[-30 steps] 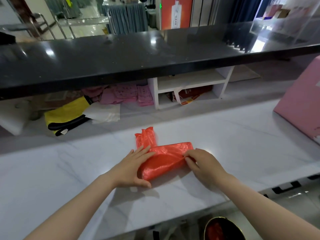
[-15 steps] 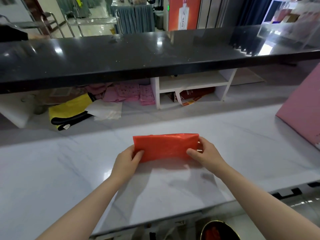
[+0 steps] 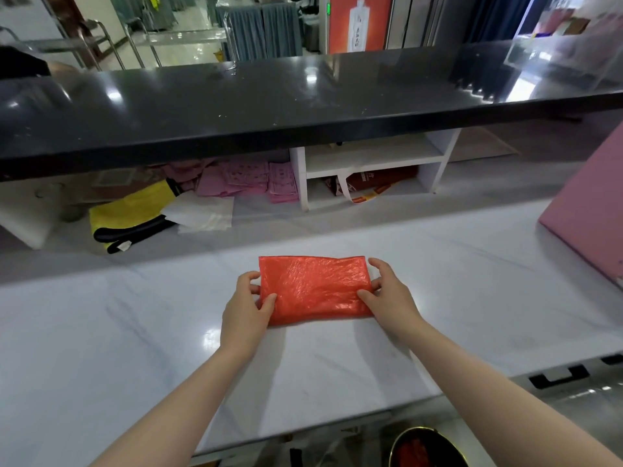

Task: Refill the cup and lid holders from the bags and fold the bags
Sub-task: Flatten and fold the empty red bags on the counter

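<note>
Bag: the red plastic bag (image 3: pixel 312 288) lies folded into a flat rectangle on the white marble desk (image 3: pixel 438 281), at the centre of the frame, between my two hands.
Left hand: my left hand (image 3: pixel 244 306) pinches the bag's left short edge, thumb on top near the lower left corner, fingers curled at the edge.
Right hand: my right hand (image 3: pixel 387 293) pinches the right short edge, thumb on the top face, the other fingers bent round the side.
Handling: I judge it thin, light and limp, crinkled and glossy, so likely slippery and quick to spring open if I let go. It is best held at the two short ends or pressed flat from above.
Edges: the near edge of the desk runs across the lower part of the frame, well apart from the bag; a black counter (image 3: pixel 269 106) overhangs the upper half.
Open room: bare marble lies left, right and in front of the bag. A pink box (image 3: pixel 593 210) stands at the right edge of the frame, and a yellow bag (image 3: pixel 131 214) and pink packets (image 3: pixel 249 180) sit under the counter, upper left of centre.
Stage: folding looks nearly done; no cup or lid holders are in sight.
</note>
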Demonstrator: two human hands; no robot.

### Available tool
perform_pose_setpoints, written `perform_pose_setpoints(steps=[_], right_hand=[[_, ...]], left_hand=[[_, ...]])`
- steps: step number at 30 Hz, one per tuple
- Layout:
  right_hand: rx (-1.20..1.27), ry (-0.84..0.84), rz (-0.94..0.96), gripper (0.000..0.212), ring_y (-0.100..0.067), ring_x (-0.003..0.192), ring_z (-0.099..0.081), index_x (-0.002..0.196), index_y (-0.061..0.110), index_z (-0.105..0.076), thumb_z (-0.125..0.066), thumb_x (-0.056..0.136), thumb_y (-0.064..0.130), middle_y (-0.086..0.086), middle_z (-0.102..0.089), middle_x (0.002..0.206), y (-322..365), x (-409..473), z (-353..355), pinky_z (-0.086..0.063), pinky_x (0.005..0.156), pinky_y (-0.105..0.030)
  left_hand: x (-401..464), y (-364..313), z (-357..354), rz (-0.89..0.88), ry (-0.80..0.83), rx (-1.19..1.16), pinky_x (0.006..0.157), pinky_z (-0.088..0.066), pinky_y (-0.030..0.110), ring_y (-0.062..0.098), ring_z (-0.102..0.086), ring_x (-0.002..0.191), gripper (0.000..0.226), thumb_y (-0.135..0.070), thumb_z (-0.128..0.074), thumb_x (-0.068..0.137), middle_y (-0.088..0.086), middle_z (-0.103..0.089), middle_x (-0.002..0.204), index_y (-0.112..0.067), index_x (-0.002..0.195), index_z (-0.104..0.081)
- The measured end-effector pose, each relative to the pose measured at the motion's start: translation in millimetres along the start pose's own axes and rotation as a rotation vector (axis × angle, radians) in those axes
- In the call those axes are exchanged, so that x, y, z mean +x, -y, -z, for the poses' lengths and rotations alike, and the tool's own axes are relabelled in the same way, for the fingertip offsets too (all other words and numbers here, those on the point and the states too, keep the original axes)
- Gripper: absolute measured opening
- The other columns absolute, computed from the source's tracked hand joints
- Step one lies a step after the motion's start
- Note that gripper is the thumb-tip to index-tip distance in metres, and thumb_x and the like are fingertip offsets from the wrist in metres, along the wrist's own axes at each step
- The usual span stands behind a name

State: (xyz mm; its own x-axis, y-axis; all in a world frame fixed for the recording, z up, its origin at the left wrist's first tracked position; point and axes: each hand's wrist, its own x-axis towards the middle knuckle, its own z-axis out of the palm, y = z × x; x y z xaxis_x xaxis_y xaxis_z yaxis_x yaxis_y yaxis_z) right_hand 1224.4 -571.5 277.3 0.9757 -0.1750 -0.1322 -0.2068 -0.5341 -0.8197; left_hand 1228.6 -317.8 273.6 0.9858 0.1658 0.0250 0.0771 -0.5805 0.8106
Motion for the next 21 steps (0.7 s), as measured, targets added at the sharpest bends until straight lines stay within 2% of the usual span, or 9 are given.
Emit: perform_pose_setpoints(steps=[2,5,7,9,12,14,17,19,21], right_hand=[[-0.100,-0.001,0.044,0.055,-0.002,0.083,-0.058,0.135,0.038,-0.037,-0.061,0.088,0.020,0.014,-0.059,0.096,0,2,-2,-0.041,0.064,-0.018],[-0.283,0.009,0.086,0.052,-0.016,0.102,-0.056,0.137,0.031,-0.043,-0.059,0.089,0.021,0.003,-0.051,0.117,1,3,-6,-0.046,0.083,-0.032],[-0.328,-0.020,0.109,0.050,-0.020,0.115,-0.050,0.137,0.028,-0.046,-0.057,0.089,0.019,0.001,-0.046,0.128,1,1,-8,-0.045,0.093,-0.034],[-0.338,-0.082,0.193,0.047,-0.022,0.128,-0.040,0.135,0.022,-0.050,-0.056,0.089,0.017,-0.002,-0.041,0.141,4,-2,-10,-0.037,0.105,-0.034],[-0.402,-0.101,0.359,0.045,-0.024,0.143,-0.024,0.138,0.018,-0.049,-0.052,0.094,0.022,-0.004,-0.030,0.155,14,-3,-13,-0.024,0.116,-0.038],[-0.492,-0.032,0.437,0.048,-0.022,0.148,-0.012,0.144,0.020,-0.041,-0.046,0.098,0.031,-0.003,-0.020,0.159,20,-2,-18,-0.014,0.119,-0.039],[-0.603,0.089,0.475,0.054,-0.019,0.149,0.000,0.151,0.026,-0.025,-0.036,0.100,0.041,0.001,-0.007,0.162,28,4,-30,-0.003,0.119,-0.040],[-0.663,0.144,0.476,0.056,-0.019,0.149,0.003,0.152,0.029,-0.017,-0.031,0.100,0.045,0.003,-0.002,0.162,30,10,-39,-0.001,0.119,-0.043],[-0.726,0.179,0.462,0.058,-0.017,0.148,0.007,0.153,0.030,-0.010,-0.026,0.100,0.048,0.004,0.003,0.162,28,15,-46,0.003,0.118,-0.042]], left_hand=[[-2,-2,-1,-0.073,-0.001,0.065,0.074,-0.040,0.021,0.005,-0.054,0.092,0.050,-0.018,-0.064,0.087,-0.008,-0.054,0.122,-0.026,0.131,-0.042],[-5,-2,-1,-0.206,-0.014,0.282,0.097,-0.036,0.028,0.017,-0.041,0.124,0.062,-0.008,-0.061,0.085,0.004,-0.031,0.150,-0.020,0.141,-0.040],[-4,-6,-1,-0.348,-0.024,0.402,0.110,-0.028,0.036,0.026,-0.031,0.137,0.066,0.003,-0.058,0.080,0.010,-0.023,0.157,-0.017,0.141,-0.045],[0,-11,-1,-0.470,0.071,0.477,0.117,-0.012,0.040,0.029,-0.018,0.146,0.072,0.009,-0.054,0.073,0.012,-0.019,0.158,-0.015,0.140,-0.047],[6,-15,-4,-0.504,0.232,0.585,0.114,0.012,0.029,0.020,-0.001,0.149,0.070,-0.001,-0.049,0.079,0.002,-0.009,0.161,-0.022,0.145,-0.039],[8,-16,-5,-0.512,0.211,0.568,0.115,0.010,0.028,0.019,-0.008,0.148,0.058,-0.011,-0.048,0.085,0.003,-0.017,0.159,-0.019,0.141,-0.045],[12,-30,-9,-0.572,0.154,0.557,0.117,-0.009,0.039,0.029,-0.026,0.144,0.052,-0.032,-0.037,0.086,0.010,-0.035,0.152,-0.012,0.131,-0.056],[20,-35,-16,-0.629,0.162,0.629,0.116,-0.013,0.045,0.031,-0.027,0.143,0.058,-0.036,-0.034,0.087,0.011,-0.035,0.152,-0.013,0.137,-0.050],[26,-32,-24,-0.586,0.228,0.729,0.118,-0.002,0.045,0.026,-0.012,0.148,0.059,-0.039,-0.034,0.092,0.005,-0.019,0.159,-0.021,0.149,-0.031]])
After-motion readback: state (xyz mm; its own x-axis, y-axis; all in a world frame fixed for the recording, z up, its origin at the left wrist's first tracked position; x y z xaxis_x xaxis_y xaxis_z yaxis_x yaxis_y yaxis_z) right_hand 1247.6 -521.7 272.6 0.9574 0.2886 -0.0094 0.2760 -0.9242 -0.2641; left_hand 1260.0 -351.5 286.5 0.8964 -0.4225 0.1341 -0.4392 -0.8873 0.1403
